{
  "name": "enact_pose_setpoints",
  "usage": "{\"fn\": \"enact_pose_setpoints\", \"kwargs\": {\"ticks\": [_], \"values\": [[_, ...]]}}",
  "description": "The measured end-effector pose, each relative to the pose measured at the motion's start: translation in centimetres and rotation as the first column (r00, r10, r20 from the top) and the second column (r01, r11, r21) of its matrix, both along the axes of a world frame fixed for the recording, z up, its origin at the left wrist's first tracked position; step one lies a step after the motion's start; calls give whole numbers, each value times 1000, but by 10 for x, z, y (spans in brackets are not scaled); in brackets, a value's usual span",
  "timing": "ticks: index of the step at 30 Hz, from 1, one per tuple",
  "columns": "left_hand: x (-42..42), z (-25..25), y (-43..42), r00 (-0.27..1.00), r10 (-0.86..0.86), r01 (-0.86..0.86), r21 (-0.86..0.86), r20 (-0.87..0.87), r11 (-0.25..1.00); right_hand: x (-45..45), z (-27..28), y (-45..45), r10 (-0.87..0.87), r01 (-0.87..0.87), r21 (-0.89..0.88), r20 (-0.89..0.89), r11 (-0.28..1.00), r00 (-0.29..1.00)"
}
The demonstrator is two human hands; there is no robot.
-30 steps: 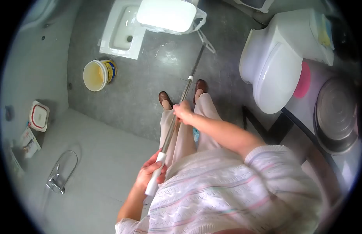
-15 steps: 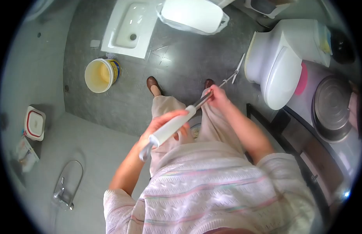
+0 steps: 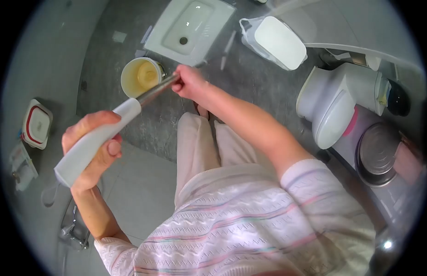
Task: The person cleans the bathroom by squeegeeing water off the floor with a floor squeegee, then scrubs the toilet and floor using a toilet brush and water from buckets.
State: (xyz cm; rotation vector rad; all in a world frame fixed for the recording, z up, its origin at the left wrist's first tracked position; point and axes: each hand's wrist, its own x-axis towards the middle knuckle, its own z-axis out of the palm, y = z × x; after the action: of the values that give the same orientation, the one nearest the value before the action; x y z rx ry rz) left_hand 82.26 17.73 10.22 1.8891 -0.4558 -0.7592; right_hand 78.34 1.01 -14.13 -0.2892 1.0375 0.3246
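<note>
The left hand point(image 3: 91, 149) is curling around the white handle point(image 3: 123, 116) of a pole point(image 3: 157, 93), its fingers wrapping over the top and its thumb closing from below. A thin loop point(image 3: 49, 196) is hanging from the handle's end, just below the left hand. The right hand point(image 3: 190, 82) is clamping on the metal shaft, ahead of the left hand and to its right, so the pole is slanting up and away between the two. Past the right hand, a blurred pale strip point(image 3: 228, 50) is lying over the floor; whether it is joining the pole is hard to tell.

A bucket point(image 3: 142, 77) with a yellowish inside is standing just left of the right hand, beyond the shaft. A white floor basin point(image 3: 190, 30) with a drain hole is sitting directly ahead of the right hand. A bin point(image 3: 280, 43) with a white lid and a plastic bag around it is standing ahead and to the right of that hand, and a toilet point(image 3: 333, 119) is standing well apart to its right.

Left of the left hand, a container point(image 3: 37, 124) with a red band is resting near the wall. A shower tap point(image 3: 74, 232) is showing below the same hand.
</note>
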Motion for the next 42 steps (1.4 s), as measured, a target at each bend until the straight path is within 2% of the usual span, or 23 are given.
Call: {"fn": "enact_pose_setpoints", "kwargs": {"ticks": [3,6,8,11,12,15,17,19,21,24,26,29,30,32,33,34,35,36,37,39,42], "values": [[13,9,6,985,-72,71,10,160,997,34,0,5,14,-19,40,104,999,995],[12,19,11,904,-176,161,70,389,984,42,12,13,25,-33,53,145,998,989],[0,21,25,934,-166,158,50,315,986,18,18,14,79,-81,11,126,997,989],[-20,8,36,970,-200,197,37,142,980,-37,39,4,58,-62,-51,-81,997,995],[-28,0,36,974,-216,214,34,73,976,-60,24,-2,73,-83,-57,-166,995,983],[-46,-36,15,976,-198,198,-2,-87,980,-108,-25,-15,120,-109,55,-268,992,956],[-39,-41,22,979,-199,200,-29,33,979,-115,-43,-12,131,-111,84,-308,990,942],[-29,-28,37,975,-199,200,5,97,980,-81,-27,18,135,-128,43,-308,991,942],[-11,-10,54,960,-204,208,0,191,978,-43,-6,46,96,-93,27,-165,995,982],[-2,16,58,934,-130,118,58,333,991,7,1,61,151,-155,96,43,983,988],[0,29,47,909,-155,124,105,386,987,30,5,61,155,-178,123,174,976,972],[0,44,53,899,-157,121,113,409,986,28,31,63,96,-131,159,210,979,973],[-2,47,57,901,-153,121,103,405,987,17,38,61,105,-127,133,156,983,982],[-10,38,59,944,-170,163,48,285,985,-14,54,49,119,-122,76,48,990,992],[-14,29,59,959,-176,177,17,224,984,-29,53,41,112,-109,40,-80,993,990],[-20,15,55,964,-211,208,39,162,977,-48,44,32,100,-102,2,-208,995,973],[-28,-3,50,964,-245,240,59,101,969,-72,19,18,118,-114,30,-249,993,961],[-37,-28,40,974,-215,215,-3,71,977,-96,-9,5,135,-123,60,-290,991,947],[-44,-46,33,982,-184,186,-66,40,980,-112,-30,-3,161,-141,86,-302,986,940],[-42,-55,34,979,-201,205,-83,44,975,-129,-58,-14,209,-174,136,-322,975,923],[-24,-46,56,974,-184,191,-39,129,981,-92,-63,23,218,-197,105,-263,975,940]]}}
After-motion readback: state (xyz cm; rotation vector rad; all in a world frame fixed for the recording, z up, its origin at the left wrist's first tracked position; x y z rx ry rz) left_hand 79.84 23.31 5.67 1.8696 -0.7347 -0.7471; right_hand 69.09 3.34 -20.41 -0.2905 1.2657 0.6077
